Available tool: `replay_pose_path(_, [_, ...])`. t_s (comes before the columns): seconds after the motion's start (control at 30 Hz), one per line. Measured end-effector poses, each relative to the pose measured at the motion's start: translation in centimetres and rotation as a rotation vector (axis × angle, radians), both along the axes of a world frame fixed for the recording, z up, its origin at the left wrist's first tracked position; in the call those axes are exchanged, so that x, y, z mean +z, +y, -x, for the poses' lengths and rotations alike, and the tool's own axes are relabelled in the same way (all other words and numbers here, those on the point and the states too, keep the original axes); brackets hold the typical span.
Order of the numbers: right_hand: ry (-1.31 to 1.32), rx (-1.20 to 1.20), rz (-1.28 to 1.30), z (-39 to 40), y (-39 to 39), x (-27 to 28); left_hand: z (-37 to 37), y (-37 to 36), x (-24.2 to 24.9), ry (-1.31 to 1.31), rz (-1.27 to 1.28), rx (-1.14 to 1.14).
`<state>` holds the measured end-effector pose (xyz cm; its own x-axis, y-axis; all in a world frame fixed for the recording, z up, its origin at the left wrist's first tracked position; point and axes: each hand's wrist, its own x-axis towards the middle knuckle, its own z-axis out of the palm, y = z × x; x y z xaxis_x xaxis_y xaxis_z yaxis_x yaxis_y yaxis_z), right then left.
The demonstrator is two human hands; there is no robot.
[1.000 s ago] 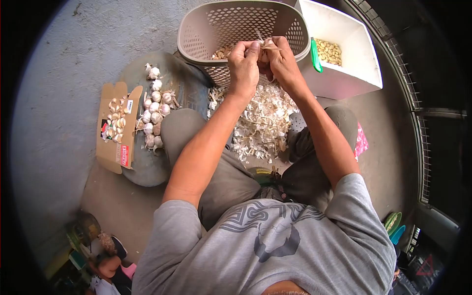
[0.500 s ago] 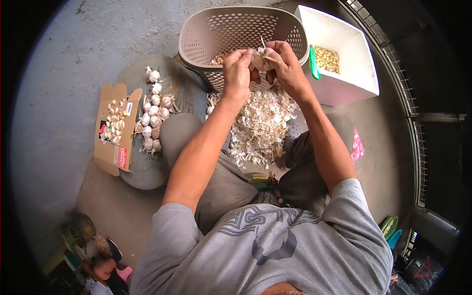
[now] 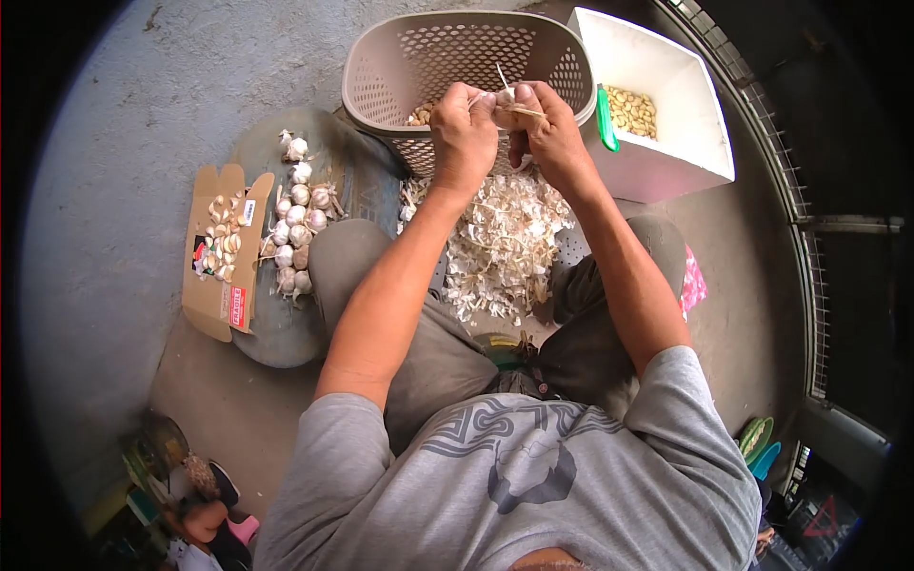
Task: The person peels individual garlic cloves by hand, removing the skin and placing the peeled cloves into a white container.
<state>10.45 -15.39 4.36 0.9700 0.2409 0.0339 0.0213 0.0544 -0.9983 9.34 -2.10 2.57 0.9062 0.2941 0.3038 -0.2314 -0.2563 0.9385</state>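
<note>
Both of my hands are closed on one garlic bulb (image 3: 507, 98), partly hidden by the fingers, with its stalk end poking up. My left hand (image 3: 463, 133) pinches it from the left, and my right hand (image 3: 552, 128) grips it from the right. They are raised over the near rim of a perforated beige basket (image 3: 466, 43), in which some garlic cloves (image 3: 420, 115) show. Below the hands, a heap of papery garlic skins (image 3: 505, 247) lies between my legs.
Left, whole garlic bulbs (image 3: 298, 214) lie on a grey round surface (image 3: 262, 143) beside an opened cardboard box (image 3: 205, 305) holding loose cloves. Right stands a white foam box (image 3: 657, 57) with peeled cloves (image 3: 630, 112); a green-handled tool (image 3: 607, 122) rests at its edge. Another person's foot (image 3: 205, 521) shows lower left.
The fingers have shifted around the garlic bulb, covering more of it, and the right hand's fingers have moved slightly. The surroundings look the same.
</note>
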Motion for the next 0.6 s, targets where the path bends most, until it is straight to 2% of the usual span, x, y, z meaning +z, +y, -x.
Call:
replay_pose_path(0.2, [0.164,0.008,-0.212,-1.2,-1.4,-0.1,-0.2,0.1,-0.6,-0.044,-0.153,0.004])
replay_pose_path(0.33, [0.049,0.012,-0.063,-1.4,-2.2,0.0,0.5,0.5,0.1,0.073,-0.107,-0.164])
replay_pose_path(0.43, [-0.104,0.015,0.161,-1.5,-2.6,0.2,1.0,0.2,0.8,0.079,-0.010,-0.164])
replay_pose_path(0.6, [-0.110,0.012,0.295,-1.5,-2.5,-0.4,0.6,0.4,-0.2,0.035,-0.067,-0.160])
